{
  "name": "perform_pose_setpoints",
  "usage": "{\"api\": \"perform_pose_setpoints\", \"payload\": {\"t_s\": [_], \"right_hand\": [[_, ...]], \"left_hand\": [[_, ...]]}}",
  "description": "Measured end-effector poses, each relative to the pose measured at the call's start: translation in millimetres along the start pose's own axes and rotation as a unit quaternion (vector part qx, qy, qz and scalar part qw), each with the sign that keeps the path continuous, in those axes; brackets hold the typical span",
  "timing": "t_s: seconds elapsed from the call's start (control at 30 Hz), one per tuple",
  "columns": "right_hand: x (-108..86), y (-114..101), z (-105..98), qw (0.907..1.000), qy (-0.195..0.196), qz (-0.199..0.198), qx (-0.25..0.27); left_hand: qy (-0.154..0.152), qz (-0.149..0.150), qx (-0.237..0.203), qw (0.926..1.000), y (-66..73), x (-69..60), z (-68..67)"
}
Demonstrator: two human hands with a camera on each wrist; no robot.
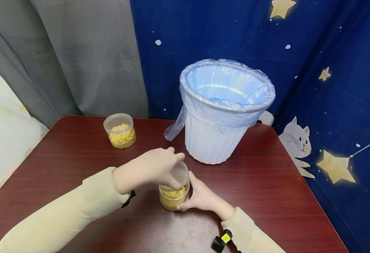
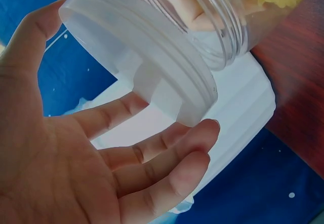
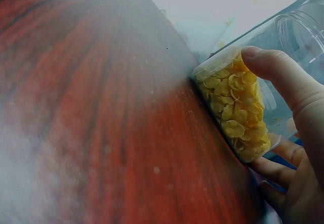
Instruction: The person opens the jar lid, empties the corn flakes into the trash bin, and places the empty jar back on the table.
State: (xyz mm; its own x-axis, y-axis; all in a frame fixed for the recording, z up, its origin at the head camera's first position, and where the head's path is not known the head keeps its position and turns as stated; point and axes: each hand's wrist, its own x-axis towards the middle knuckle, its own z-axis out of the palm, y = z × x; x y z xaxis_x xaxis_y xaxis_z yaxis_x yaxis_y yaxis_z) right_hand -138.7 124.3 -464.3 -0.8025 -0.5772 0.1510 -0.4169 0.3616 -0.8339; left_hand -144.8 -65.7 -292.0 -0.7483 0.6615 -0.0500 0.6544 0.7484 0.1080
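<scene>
A clear plastic jar (image 1: pixel 169 204), part filled with yellow flakes (image 3: pixel 235 110), stands upright on the table in front of me. Around its side my right hand (image 1: pixel 202 195) curls, thumb on the near wall and fingers behind. Over the jar's mouth, my left hand (image 1: pixel 153 168) holds a translucent screw lid (image 2: pixel 144 57) by its rim, between thumb and fingertips. The lid is tilted, and the jar's threaded neck (image 2: pixel 223 26) shows bare beside it. Whether lid and neck touch, I cannot tell.
Toward the back left of the dark red table (image 1: pixel 251 196) stands a second jar (image 1: pixel 121 135) of yellow flakes, lidless. A white bin (image 1: pixel 214 140) with a clear blue-tinted liner stands behind my hands at the back right. Curtains (image 1: pixel 102 52) hang behind the table.
</scene>
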Motion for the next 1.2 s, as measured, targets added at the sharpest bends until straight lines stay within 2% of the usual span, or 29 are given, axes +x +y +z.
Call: {"api": "perform_pose_setpoints", "payload": {"t_s": [0.23,0.73,1.2], "right_hand": [[0.4,1.0,0.1,1.0000,-0.005,0.004,0.007],[1.1,2.3,0.4,0.9999,-0.002,-0.012,0.001],[0.8,1.2,0.4,0.9999,0.001,-0.009,0.005]], "left_hand": [[0.022,0.000,-0.015,0.9996,-9.7,-8.7,-0.7],[0.063,-0.033,-0.046,0.9964,-35.6,-27.0,1.8],[0.098,-0.052,-0.067,0.9916,-56.2,-42.1,13.8]]}}
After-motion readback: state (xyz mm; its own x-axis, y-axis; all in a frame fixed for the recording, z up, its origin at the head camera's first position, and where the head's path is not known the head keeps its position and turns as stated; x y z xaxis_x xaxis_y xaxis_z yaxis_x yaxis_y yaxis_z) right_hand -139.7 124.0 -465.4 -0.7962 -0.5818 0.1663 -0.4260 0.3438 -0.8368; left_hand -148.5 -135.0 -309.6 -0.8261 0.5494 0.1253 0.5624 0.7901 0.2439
